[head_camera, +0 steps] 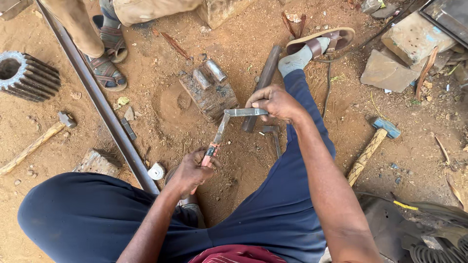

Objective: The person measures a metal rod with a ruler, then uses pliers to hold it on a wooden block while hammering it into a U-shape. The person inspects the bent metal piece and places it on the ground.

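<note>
The left hand [191,171] is curled into a fist with knuckles up, its forearm rising from the bottom edge between the person's knees, and it sits near the bent metal strip [229,122], at that strip's lower end, closed on the pink-handled tool [210,152]. The right hand [274,103] lies at the strip's upper end, fingers folded over it (thumb side hidden), closed on the metal. The right arm stretches nearly straight along the right thigh, elbow barely bent.
</note>
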Demonstrator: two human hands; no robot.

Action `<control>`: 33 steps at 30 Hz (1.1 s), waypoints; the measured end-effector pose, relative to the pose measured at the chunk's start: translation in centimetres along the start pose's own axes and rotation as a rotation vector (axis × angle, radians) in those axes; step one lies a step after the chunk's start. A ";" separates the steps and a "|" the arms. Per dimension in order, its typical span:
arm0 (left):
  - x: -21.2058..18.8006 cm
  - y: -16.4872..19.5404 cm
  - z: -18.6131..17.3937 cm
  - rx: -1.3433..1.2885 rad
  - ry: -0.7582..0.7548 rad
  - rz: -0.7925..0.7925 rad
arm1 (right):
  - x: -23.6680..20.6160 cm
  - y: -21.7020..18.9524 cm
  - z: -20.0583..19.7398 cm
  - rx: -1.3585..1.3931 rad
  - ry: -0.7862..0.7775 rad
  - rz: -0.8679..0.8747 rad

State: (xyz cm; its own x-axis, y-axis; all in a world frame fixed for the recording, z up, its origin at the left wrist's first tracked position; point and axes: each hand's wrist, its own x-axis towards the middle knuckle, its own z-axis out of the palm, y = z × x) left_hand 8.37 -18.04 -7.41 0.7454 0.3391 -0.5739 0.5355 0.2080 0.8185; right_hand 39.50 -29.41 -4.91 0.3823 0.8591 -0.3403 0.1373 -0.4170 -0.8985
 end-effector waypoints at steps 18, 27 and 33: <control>0.9 2.2 0.6 0.342 0.207 -0.209 | 2.3 1.2 1.2 0.165 0.458 -0.042; 1.7 7.6 4.6 -0.059 0.401 -0.037 | -7.1 0.5 -0.2 0.412 0.577 0.038; 5.5 7.2 4.1 -0.150 0.383 0.077 | -6.1 -0.9 -1.9 0.357 0.635 0.075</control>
State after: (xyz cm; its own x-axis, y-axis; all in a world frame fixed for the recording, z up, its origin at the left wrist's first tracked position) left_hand 17.92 -18.49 -4.77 0.5648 0.6695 -0.4824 0.3987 0.2903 0.8699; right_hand 38.79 -34.83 -1.54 0.8500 0.4491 -0.2755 -0.1747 -0.2531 -0.9515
